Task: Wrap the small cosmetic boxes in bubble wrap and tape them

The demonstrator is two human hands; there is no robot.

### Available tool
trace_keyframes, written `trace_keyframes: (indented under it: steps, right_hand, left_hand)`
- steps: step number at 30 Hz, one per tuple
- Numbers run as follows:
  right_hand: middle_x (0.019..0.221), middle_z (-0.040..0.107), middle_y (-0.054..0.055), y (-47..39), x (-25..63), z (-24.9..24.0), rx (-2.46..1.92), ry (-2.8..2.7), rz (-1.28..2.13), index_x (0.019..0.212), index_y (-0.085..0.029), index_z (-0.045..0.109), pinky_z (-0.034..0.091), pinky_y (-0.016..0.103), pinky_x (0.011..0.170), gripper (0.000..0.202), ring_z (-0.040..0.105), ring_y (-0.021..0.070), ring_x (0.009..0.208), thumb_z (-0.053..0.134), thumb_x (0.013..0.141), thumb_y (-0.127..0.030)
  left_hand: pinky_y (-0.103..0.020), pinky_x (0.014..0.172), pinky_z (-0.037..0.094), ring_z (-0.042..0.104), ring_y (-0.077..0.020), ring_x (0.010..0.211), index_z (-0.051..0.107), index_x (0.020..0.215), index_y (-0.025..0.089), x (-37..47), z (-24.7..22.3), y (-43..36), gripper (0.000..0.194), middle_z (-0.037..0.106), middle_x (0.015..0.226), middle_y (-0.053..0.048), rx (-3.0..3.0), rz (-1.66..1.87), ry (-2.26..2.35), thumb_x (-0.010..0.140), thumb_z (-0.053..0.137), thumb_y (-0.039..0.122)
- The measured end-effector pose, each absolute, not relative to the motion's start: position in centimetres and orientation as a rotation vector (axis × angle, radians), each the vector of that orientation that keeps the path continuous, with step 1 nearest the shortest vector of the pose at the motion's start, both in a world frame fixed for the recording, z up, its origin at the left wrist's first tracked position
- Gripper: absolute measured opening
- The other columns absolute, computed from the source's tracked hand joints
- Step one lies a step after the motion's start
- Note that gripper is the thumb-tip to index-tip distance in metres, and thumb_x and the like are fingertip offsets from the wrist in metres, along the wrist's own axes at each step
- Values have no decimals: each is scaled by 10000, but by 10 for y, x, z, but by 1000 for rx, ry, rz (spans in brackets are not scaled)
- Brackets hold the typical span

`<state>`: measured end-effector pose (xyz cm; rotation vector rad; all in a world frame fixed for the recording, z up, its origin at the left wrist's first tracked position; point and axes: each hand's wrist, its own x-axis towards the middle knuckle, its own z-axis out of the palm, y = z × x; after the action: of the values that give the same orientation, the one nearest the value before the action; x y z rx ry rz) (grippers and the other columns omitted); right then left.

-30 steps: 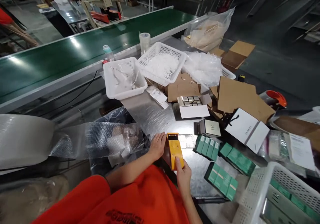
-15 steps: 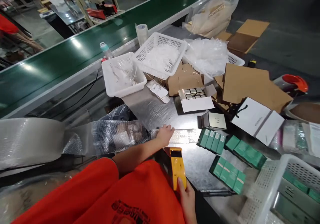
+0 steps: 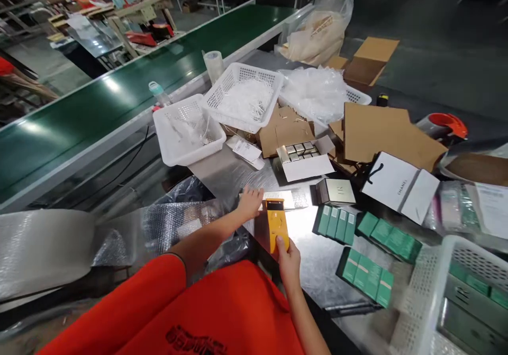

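A flat wrapped packet lies on the metal table, and my left hand rests on its left end with the fingers apart. In my right hand is a yellow tool, gripped at its lower end, its dark top end at the packet's near edge. Left of my left hand lies a sheet of bubble wrap. To the right of the packet stands a gold-faced box, with small green boxes just below it.
White baskets stand at the back, beside a green conveyor. An open box of small items, cardboard and a white bag lie beyond the packet. Another white basket is at the lower right.
My right hand has moved up with the yellow tool, which now reaches the packet. My left hand is still at the packet's left end. The view has shifted somewhat.
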<state>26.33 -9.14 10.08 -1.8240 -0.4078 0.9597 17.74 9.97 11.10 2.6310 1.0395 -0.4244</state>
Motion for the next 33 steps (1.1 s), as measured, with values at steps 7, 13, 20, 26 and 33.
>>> trace_keyframes:
  steps: [7,13,20,26,33]
  right_hand:
    - [718,699,77,-156,257,86,-1808,-369,1065,771,-168,697,514,334,618,710,611,229,675,616,614,-856]
    - [720,699,77,-146,269,96,-1800,-395,1047,773,-164,701,501,327,606,692,610,233,682,630,617,-835]
    - [592,612,51,-81,276,123,-1932,-517,981,643,-206,601,422,312,531,695,539,202,579,484,642,-891]
    - [641,635,62,-102,271,121,-1904,-486,1058,700,-189,630,450,315,571,714,564,214,631,493,637,-887]
    - [719,697,98,-144,268,110,-2020,-499,1153,754,-190,671,482,327,614,657,630,255,695,458,708,-809]
  left_hand:
    - [-455,1130,360,558,-363,1260,371,1490,51,189,113,104,977,567,1376,-255,2586,-496,1035,690,852,342]
    - [-344,938,513,675,-284,1080,613,1275,193,180,123,133,688,718,1196,-78,2237,-609,869,669,837,429]
    - [-561,1206,200,293,-369,1486,272,1557,185,172,119,131,995,331,1607,-188,2517,-507,998,722,780,368]
    - [-586,1216,139,292,-366,1481,135,1602,182,174,93,86,1021,308,1612,-206,2681,-474,1165,773,716,319]
    - [-586,1193,198,383,-362,1405,101,1610,228,173,94,89,1105,339,1589,-205,2722,-448,1154,746,785,310]
